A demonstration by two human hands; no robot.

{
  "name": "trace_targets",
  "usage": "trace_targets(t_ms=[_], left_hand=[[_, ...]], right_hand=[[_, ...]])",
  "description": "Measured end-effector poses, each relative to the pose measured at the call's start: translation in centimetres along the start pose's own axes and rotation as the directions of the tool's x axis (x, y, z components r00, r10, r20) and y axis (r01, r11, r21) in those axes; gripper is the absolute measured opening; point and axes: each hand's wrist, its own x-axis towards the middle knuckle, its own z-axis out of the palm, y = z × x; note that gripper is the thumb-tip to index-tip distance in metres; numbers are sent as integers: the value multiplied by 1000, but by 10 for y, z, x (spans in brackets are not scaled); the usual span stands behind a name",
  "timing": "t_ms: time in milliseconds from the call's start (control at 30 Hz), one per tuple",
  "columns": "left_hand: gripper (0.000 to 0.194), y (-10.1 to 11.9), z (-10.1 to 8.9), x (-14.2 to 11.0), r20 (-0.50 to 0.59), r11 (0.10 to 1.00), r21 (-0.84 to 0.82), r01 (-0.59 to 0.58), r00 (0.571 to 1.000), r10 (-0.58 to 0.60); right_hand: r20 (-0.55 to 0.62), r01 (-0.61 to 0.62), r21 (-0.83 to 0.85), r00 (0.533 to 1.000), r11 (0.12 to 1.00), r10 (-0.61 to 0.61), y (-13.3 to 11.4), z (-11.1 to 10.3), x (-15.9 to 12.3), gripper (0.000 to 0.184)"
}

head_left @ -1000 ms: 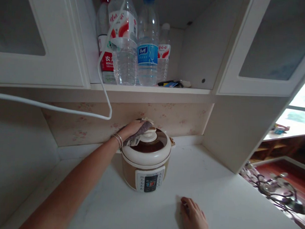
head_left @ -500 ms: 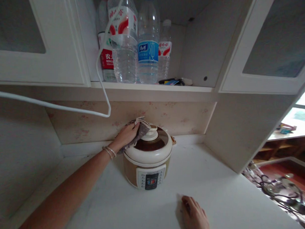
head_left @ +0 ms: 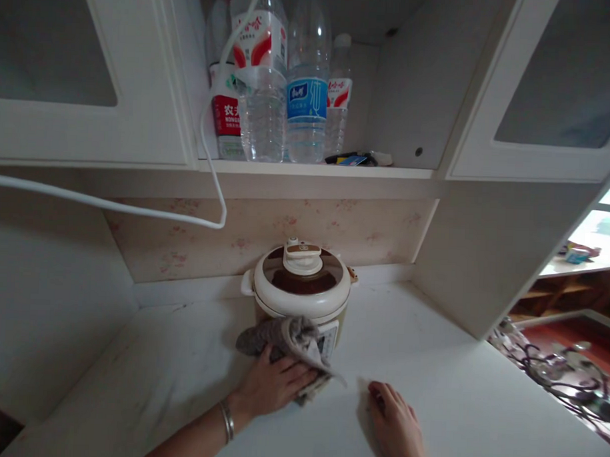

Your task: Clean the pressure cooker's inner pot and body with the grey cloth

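Observation:
A cream and brown electric cooker stands on the white counter against the back wall. My left hand grips a grey cloth and presses it against the lower front of the cooker, covering part of its control panel. A bangle sits on that wrist. My right hand lies flat on the counter to the right of the cooker, fingers stretched out, holding nothing.
Several plastic water bottles stand on an open shelf above, between two white cabinet doors. A white cable hangs from the shelf and runs off to the left. A side panel bounds the counter at the right.
My left hand has brought the cloth from the cooker's lid handle down to its front. My right hand has stayed on the counter.

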Motion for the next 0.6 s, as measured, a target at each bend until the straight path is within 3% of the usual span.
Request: trace_targets(t_ms=[67, 133, 267, 333, 433, 500, 600], left_hand=[[42, -2, 13, -12, 101, 997, 11, -82, 992, 81], [45, -10, 13, -17, 131, 990, 34, -137, 983, 132], [42, -33, -27, 4, 53, 992, 52, -119, 992, 116], [43, -45, -57, 29, -51, 997, 68, -32, 998, 35], [71, -64, -97, 77, -161, 977, 58, 206, 968, -195], [79, -80, -111, 109, -128, 940, -12, 341, 932, -339], [84, -108, -114, 143, -15, 832, -142, 537, 839, -544]], right_hand=[[-1, 8, -5, 1000, 1000, -8, -1, -1, 0, 31], [-1, 9, -6, 1000, 1000, -9, -3, -3, -1, 31], [2, -7, 3, 1000, 1000, 7, -4, -5, -1, 31], [20, -13, -2, 1000, 1000, 13, -3, -4, -1, 31], [43, 3, -19, 999, 1000, -2, 0, -2, 0, 31], [47, 17, -28, 999, 999, -15, 1, 0, 0, 30], [41, 22, -24, 999, 999, -21, 2, 2, 0, 30]])
